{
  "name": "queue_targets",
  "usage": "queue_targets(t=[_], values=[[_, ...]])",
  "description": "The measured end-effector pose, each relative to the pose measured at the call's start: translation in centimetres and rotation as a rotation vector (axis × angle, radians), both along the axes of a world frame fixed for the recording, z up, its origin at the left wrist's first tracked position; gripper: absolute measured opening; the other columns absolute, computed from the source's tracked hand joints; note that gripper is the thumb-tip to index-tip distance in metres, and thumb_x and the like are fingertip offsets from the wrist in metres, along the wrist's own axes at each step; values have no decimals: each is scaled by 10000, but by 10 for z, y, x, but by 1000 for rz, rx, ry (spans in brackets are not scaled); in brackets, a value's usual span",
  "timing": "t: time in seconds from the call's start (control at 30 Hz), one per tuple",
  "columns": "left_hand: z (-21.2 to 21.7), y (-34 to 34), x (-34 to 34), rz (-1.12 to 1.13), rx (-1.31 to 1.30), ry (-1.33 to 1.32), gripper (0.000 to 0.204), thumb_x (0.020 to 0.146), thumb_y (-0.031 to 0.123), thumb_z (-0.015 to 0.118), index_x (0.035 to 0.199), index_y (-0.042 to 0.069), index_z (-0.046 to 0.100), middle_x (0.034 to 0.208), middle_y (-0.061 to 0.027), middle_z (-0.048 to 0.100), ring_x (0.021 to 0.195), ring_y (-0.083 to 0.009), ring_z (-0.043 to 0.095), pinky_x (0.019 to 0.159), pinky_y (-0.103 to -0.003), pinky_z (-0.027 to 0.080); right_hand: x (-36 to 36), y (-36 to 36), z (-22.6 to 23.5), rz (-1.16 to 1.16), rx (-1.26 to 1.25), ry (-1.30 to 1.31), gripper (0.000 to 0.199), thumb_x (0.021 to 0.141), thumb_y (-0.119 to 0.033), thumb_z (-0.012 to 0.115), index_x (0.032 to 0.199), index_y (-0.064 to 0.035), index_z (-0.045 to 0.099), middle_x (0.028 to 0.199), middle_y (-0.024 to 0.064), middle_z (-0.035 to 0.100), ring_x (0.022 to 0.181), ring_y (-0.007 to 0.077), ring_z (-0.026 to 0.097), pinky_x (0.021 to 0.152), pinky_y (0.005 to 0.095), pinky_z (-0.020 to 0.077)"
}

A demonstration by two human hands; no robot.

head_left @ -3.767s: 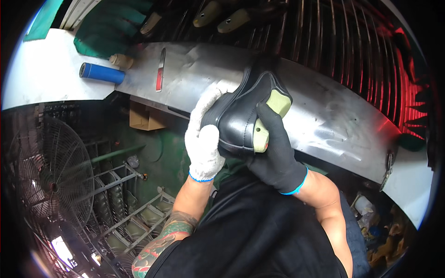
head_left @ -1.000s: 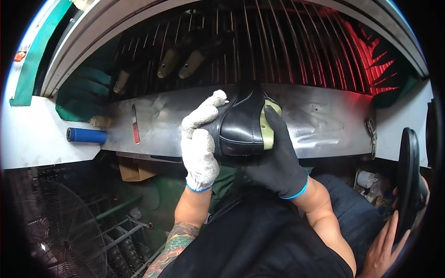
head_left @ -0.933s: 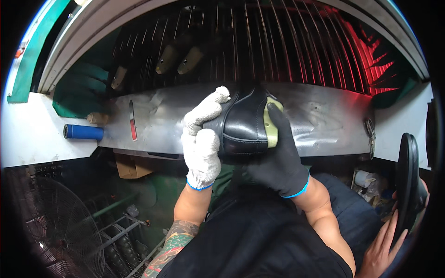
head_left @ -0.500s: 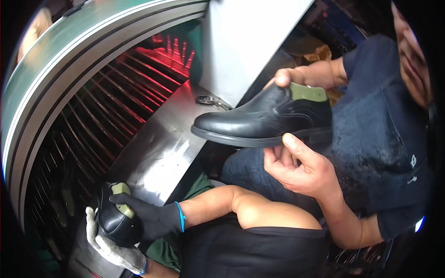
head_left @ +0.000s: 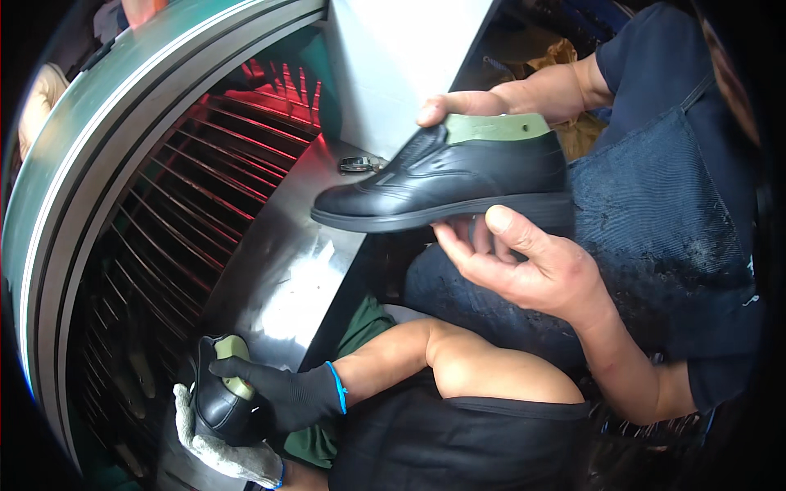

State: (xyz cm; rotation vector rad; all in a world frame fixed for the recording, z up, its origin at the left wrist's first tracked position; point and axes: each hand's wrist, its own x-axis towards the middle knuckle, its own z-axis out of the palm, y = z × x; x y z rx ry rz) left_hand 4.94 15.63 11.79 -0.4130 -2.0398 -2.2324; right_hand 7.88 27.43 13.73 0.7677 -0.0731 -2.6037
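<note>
A smooth, rounded black leather shoe point(head_left: 219, 413), fitted over a hard pale-green last point(head_left: 232, 348), is at the lower left of the frame. The right hand in a black knit glove point(head_left: 282, 394) has its grip closed on it, thumb against the last; the left hand in a ribbed white knit glove point(head_left: 225, 458) cups its lower-left side, grip curved around the shoe. Behind lies a shiny, scuffed sheet-metal surface point(head_left: 266, 274), bordered by dark, slim parallel bars point(head_left: 188, 184) glowing red near the top. At upper right, a co-worker's bare hands hold a thick-soled black shoe point(head_left: 467, 180) before a worn blue apron point(head_left: 655, 221).
</note>
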Motion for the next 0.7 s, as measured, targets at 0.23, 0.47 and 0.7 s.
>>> queue_targets(t=[0.23,0.47,0.7], values=[[-3,-7,-3,36,-154,77,495,1049,347,431,1306,-44,594,1393,-231,613,1282,-350,618,1106,-486,524,7,2,-10,40,71,57,528,909,-526,738,1225,-121,616,1153,78,679,1050,210,672,964,418,544],[-12,-13,-5,-38,-54,38,522,1075,372,398,1338,-43,573,1459,-240,574,1291,-354,611,1119,-478,511,12,-6,-28,-42,146,210,624,891,-567,754,1303,-129,586,1240,95,669,1139,222,655,1033,435,520],[7,6,4,-11,106,-64,542,1085,354,387,1317,-84,605,1392,-241,628,1235,-344,642,1090,-481,525,20,-16,-51,-276,296,494,451,1039,-391,631,1384,-113,548,1334,73,638,1227,199,621,1113,371,486]])
